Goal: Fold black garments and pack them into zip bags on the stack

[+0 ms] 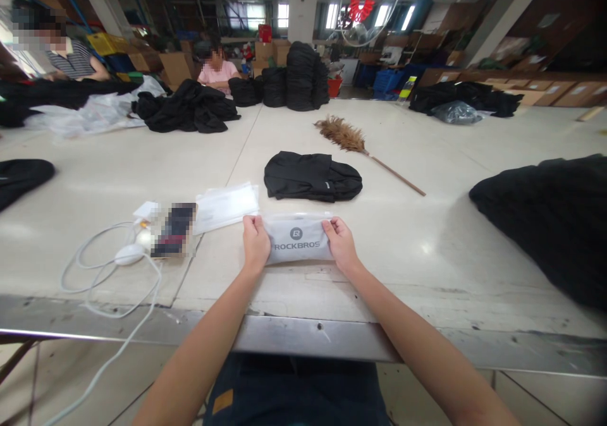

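A frosted zip bag point(300, 249) printed ROCKBROS is stretched between my hands, just above the near part of the table. My left hand point(257, 241) pinches its left end, thumb on the front. At the right end, my right hand point(340, 241) grips the upper corner between thumb and fingers. Whether anything lies inside the bag I cannot tell. Just beyond it lies a folded black cloth item point(308, 178) with a small pale mark. A stack of white plastic bags point(225, 205) rests to the left of my left hand.
Left of the bags are a phone point(174, 231) and a white cable point(97, 273). A feather duster point(344, 136) lies farther back. Black fabric heaps stand at right point(550, 224) and at back left point(184, 107). Black stacks point(301, 77) line the far edge; two people sit beyond.
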A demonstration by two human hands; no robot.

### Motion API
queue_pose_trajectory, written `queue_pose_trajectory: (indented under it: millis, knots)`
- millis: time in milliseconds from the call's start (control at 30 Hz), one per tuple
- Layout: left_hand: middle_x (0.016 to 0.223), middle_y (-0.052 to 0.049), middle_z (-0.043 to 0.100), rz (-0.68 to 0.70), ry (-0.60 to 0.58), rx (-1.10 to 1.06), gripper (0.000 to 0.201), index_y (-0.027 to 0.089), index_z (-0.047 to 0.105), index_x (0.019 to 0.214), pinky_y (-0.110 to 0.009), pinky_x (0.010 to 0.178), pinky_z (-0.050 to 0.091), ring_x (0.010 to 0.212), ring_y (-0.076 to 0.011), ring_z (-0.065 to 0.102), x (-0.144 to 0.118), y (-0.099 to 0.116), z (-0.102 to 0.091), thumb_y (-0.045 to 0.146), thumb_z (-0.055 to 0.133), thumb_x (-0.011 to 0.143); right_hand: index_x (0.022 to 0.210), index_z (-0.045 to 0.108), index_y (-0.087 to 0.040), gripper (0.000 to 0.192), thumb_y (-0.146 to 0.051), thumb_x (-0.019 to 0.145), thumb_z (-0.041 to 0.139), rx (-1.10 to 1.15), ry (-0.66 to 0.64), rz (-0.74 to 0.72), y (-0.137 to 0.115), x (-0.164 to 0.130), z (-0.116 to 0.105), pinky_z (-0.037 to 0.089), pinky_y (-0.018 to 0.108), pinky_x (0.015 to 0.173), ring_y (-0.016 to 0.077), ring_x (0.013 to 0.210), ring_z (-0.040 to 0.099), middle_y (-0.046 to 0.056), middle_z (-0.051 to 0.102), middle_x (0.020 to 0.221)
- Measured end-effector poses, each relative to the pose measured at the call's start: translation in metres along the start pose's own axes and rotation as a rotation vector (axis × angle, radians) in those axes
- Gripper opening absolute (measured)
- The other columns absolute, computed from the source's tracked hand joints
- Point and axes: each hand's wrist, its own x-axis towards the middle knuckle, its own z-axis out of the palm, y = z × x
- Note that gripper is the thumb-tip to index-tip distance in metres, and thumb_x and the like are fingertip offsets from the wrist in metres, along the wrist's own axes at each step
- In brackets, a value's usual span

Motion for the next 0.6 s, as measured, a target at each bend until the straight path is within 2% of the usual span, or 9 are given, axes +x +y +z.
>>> queue_pose_trajectory:
  millis: [267,367,467,533,600]
  knots:
    - [0.071,0.002,0.051,0.005,0.001,-0.017,0.020,0.025,0.041,0.083,-0.030,0.069,0.039,0.069,-0.0177,0.053,-0.004,0.001,0.000,0.034,0.036,0.101,0.080,0.053,-0.024,0.043,-0.061,0.069,0.072,0.130,0.005,0.070,-0.003,0.001,-0.001,0.043,0.028,0.062,0.0161,0.067,0.052,-0.002,0.058,0.073]
    - [0.070,0.002,0.052,0.017,-0.038,-0.040,0.022,0.025,0.043,0.079,-0.029,0.067,0.039,0.068,-0.0171,0.052,0.004,-0.001,-0.003,0.034,0.039,0.098,0.077,0.053,-0.024,0.046,-0.060,0.064,0.078,0.203,-0.009,0.136,-0.001,0.003,-0.004,0.044,0.027,0.060,0.0150,0.064,0.052,-0.003,0.058,0.070]
    - [0.071,0.001,0.054,0.046,-0.057,-0.030,0.022,0.024,0.049,0.076,-0.029,0.068,0.041,0.070,-0.0171,0.054,0.019,-0.005,-0.012,0.033,0.043,0.095,0.077,0.056,-0.022,0.046,-0.057,0.061,0.083,0.254,-0.150,0.235,-0.001,0.005,-0.010,0.043,0.026,0.057,0.0135,0.060,0.052,-0.003,0.059,0.069]
    - [0.078,-0.001,0.060,0.087,-0.061,-0.007,0.018,0.022,0.054,0.081,-0.030,0.073,0.044,0.076,-0.0176,0.058,0.029,-0.004,-0.020,0.033,0.046,0.093,0.078,0.059,-0.021,0.045,-0.055,0.061,0.084,0.241,-0.249,0.285,-0.002,0.006,-0.013,0.042,0.026,0.056,0.0129,0.059,0.052,-0.003,0.061,0.069]
    - [0.087,-0.003,0.065,0.132,-0.155,0.019,0.018,0.021,0.059,0.087,-0.031,0.077,0.046,0.080,-0.0184,0.061,0.035,0.001,-0.025,0.034,0.047,0.092,0.078,0.061,-0.020,0.044,-0.055,0.062,0.083,0.209,-0.311,0.306,-0.003,0.005,-0.016,0.043,0.026,0.057,0.0130,0.059,0.054,-0.003,0.062,0.070]
